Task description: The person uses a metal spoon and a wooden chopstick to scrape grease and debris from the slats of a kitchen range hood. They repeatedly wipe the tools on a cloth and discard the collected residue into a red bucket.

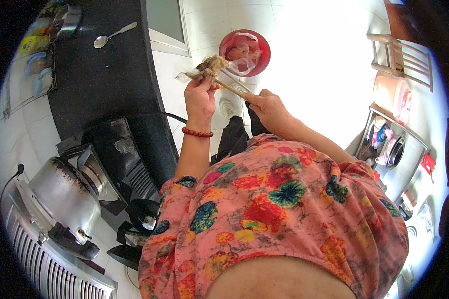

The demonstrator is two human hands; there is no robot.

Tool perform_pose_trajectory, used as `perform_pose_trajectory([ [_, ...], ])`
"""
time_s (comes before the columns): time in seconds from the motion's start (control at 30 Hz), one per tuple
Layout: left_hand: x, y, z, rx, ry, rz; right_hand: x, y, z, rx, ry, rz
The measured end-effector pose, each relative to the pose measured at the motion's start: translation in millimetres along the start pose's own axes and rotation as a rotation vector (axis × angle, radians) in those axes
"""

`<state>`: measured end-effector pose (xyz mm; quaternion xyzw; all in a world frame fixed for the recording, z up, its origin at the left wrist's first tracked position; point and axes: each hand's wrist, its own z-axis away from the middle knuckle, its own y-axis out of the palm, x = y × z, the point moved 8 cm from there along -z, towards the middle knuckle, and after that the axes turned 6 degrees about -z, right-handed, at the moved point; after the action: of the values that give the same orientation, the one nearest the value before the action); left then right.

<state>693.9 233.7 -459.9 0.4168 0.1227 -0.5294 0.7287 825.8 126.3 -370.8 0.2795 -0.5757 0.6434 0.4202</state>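
Observation:
My left hand (203, 97), with a red bead bracelet at the wrist, pinches a crumpled brownish clump (211, 66) with thin clear plastic at its left end. My right hand (267, 108) grips a pair of long sticks (232, 89), which look like chopsticks; their far ends reach the clump. What the clump is made of, I cannot tell. Beyond both hands a red round bin (264, 61) stands on the floor, with a clear plastic bag (243, 52) and some reddish-brown matter inside.
A black countertop (97, 82) at the left holds a metal spoon (101, 41). Nearer stand a gas stove (134, 168) and a scorched metal pot (67, 198). At the right are a wooden chair (390, 56), a pink plastic container (391, 95) and a metal sink counter (403, 164).

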Motion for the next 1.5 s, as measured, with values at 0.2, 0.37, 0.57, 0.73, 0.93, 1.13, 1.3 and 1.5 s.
perform_pose_trajectory([
  [0.2, 30, -17, 5, -0.026, -0.047, -0.113, -8, 7, 28, 0.014, 0.229, 0.051],
  [0.37, 53, -30, 12, -0.070, -0.072, -0.055, -49, 30, 39, 0.276, 0.454, -0.285],
  [0.57, 66, -27, -12, -0.207, -0.016, -0.049, -68, 27, 43, 0.424, 0.954, -1.058],
  [0.73, 72, -36, -56, -0.237, 0.062, -0.114, -147, -27, 46, 0.315, 0.881, -0.661],
  [0.93, 86, -22, -113, -0.277, 0.076, -0.312, -234, -52, -24, 0.069, 0.526, -0.200],
  [1.13, 133, -43, -145, -0.309, -0.026, -0.300, -321, 15, -95, 0.167, 0.257, -0.071],
  [1.3, 153, -69, -153, -0.332, -0.084, -0.300, -370, 71, -158, 0.119, 0.134, -0.065],
  [1.5, 169, -96, -160, -0.310, -0.071, -0.227, -413, 114, -197, 0.165, 0.043, 0.100],
])
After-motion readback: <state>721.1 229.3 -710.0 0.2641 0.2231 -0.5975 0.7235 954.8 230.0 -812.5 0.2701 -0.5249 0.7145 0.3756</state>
